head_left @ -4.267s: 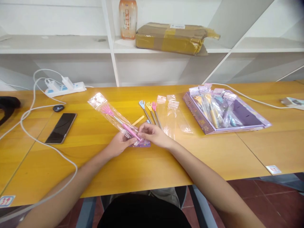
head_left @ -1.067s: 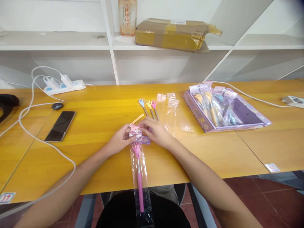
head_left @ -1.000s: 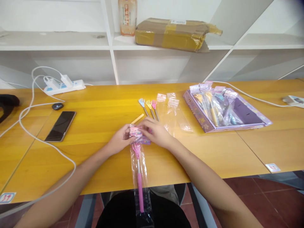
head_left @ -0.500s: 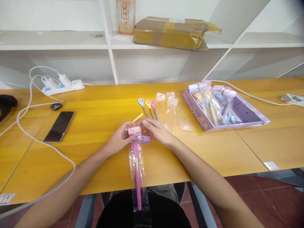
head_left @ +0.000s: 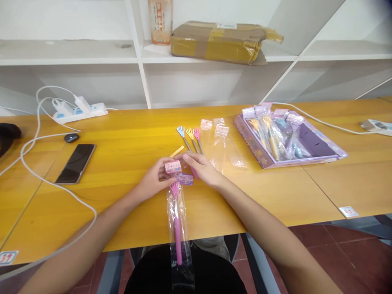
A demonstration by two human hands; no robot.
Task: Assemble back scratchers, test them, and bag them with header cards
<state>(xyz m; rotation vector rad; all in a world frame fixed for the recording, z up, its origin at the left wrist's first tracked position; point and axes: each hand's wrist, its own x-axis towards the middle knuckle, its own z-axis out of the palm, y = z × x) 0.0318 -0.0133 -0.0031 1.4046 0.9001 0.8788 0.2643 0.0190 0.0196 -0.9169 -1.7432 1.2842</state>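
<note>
My left hand (head_left: 156, 176) is closed on the top of a clear plastic bag (head_left: 183, 212) with a pink printed header. Inside the bag is a pink back scratcher (head_left: 178, 237), its claw end just under my left thumb and its handle hanging past the table edge. My right hand (head_left: 202, 166) is closed at the bag's top, its thumb bent and its fingertips partly hidden near my left fingers. A purple printed label (head_left: 185, 179) shows between my hands. Beyond them lie blue (head_left: 181, 131), yellow (head_left: 190, 134) and pink (head_left: 197, 134) back scratchers, their handles partly hidden.
Flat clear bags (head_left: 225, 149) lie right of the loose scratchers. A purple display box (head_left: 321, 157) holds several bagged scratchers. To the left are a phone (head_left: 76, 163), a mouse (head_left: 71, 138), a power strip (head_left: 98, 110) and a looping white cable (head_left: 76, 197). A taped parcel (head_left: 217, 43) sits on the shelf.
The pink scratcher has shifted slightly upward, its claw now closer beneath my left thumb. Both hands stay in nearly the same place.
</note>
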